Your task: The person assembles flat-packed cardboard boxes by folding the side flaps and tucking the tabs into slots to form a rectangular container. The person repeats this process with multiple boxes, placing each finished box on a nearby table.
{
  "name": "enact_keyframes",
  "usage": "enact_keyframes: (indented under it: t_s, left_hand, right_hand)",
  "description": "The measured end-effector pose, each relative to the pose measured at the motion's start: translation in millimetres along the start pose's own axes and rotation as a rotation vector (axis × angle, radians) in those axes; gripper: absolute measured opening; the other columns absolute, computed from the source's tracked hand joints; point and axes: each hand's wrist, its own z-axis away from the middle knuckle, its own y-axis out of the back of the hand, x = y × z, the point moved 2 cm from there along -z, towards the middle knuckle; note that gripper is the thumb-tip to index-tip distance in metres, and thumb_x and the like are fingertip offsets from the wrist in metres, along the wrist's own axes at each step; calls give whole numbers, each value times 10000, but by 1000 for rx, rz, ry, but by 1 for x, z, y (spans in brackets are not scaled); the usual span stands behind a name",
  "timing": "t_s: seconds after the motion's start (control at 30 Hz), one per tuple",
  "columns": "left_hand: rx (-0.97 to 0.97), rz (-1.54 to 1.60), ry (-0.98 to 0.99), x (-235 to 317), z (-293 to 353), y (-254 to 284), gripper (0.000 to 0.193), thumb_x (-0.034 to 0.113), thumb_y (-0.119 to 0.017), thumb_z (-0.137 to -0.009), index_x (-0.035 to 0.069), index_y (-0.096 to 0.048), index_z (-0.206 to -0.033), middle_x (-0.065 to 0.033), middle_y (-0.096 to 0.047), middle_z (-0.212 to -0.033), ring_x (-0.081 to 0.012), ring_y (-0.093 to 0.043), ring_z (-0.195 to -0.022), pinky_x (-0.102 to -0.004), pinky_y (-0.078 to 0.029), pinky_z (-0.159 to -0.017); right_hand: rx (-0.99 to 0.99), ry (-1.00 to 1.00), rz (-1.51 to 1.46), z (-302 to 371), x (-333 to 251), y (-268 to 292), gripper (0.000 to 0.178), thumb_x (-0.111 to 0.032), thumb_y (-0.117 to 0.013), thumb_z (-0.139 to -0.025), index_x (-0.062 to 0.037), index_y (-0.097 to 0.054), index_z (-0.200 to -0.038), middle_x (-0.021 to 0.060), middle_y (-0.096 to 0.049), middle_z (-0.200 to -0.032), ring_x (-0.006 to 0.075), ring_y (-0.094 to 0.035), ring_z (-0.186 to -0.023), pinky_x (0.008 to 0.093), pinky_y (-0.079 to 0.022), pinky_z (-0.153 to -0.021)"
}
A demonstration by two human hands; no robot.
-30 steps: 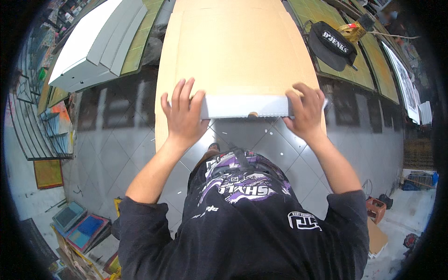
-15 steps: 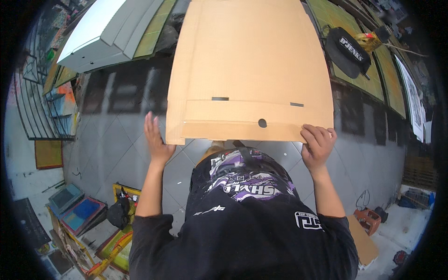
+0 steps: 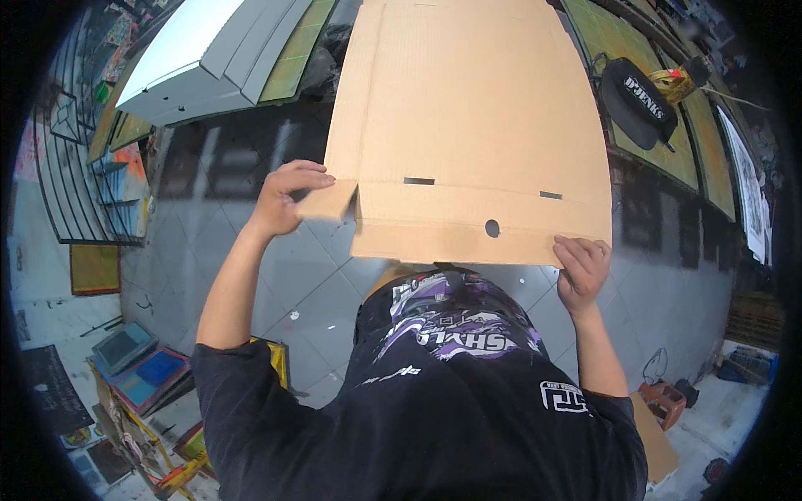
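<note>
A large flat sheet of brown cardboard, creased and cut, stretches away in front of me. Two thin slots and a round hole pierce its near part. At its left side, my left hand has thumb and fingers closed on a small corner flap, slightly blurred and bent apart from the near panel. On the opposite side, my right hand grips the near right corner, fingers on top and the thumb hidden beneath.
White boxes are stacked at the far left. A black cap rests on a greenish panel at the right. Grey floor tiles show below the sheet. Framed screens lie at lower left, and an orange-brown object stands at lower right.
My left hand has gone from open beside the near left corner to holding the corner flap, now bent away. The sheet has shifted slightly right in view; my right hand keeps its corner.
</note>
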Motion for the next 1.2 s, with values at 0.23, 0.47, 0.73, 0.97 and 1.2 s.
enact_keyframes:
  t_s: [0.23, 0.47, 0.73, 0.97, 1.2]
  left_hand:
    - [73, -63, 12, 29, -37, -25, 95, 61, -656, -739, 77, -678, -830, -50, -675, -811, -200, -615, -780, -313, -394, -743]
    - [-309, -483, 0, 62, -78, -49, 80, 73, -580, -716, 75, -637, -772, -98, -608, -680, -287, -590, -695, -383, -398, -686]
    - [-322, -247, -8, 55, -78, -44, 107, 57, -577, -713, 78, -633, -801, -108, -604, -691, -306, -582, -683, -403, -414, -626]
    - [-241, -293, 50, 61, -79, -48, 142, 37, -620, -728, 72, -651, -862, -107, -630, -744, -295, -597, -703, -379, -418, -642]
    - [-277, -198, 139, 65, -81, -44, 190, 5, -637, -711, 56, -664, -892, -106, -644, -763, -261, -594, -676, -334, -402, -696]
  right_hand:
    - [22, -10, -5, 2, -3, -2, 285, -37, -558, -584, -81, -648, -851, 35, -672, -947, 214, -591, -810, 368, -379, -735]
    - [1, 2, -46, -19, -7, 7, 254, -37, -576, -586, -86, -646, -825, 28, -672, -895, 207, -597, -783, 335, -411, -661]
    - [-88, -14, -103, -35, -4, 28, 190, -70, -632, -632, -92, -639, -820, 40, -661, -881, 210, -601, -748, 329, -407, -659]
    - [326, -832, -166, 70, 54, 44, 493, -128, -676, -741, -34, -514, -1197, 144, -494, -1246, 242, -525, -1037, 372, -427, -868]
    - [43, -872, -376, 101, 92, -12, 657, -78, -695, -711, -65, -422, -1309, 148, -457, -1292, 251, -543, -1016, 341, -430, -887]
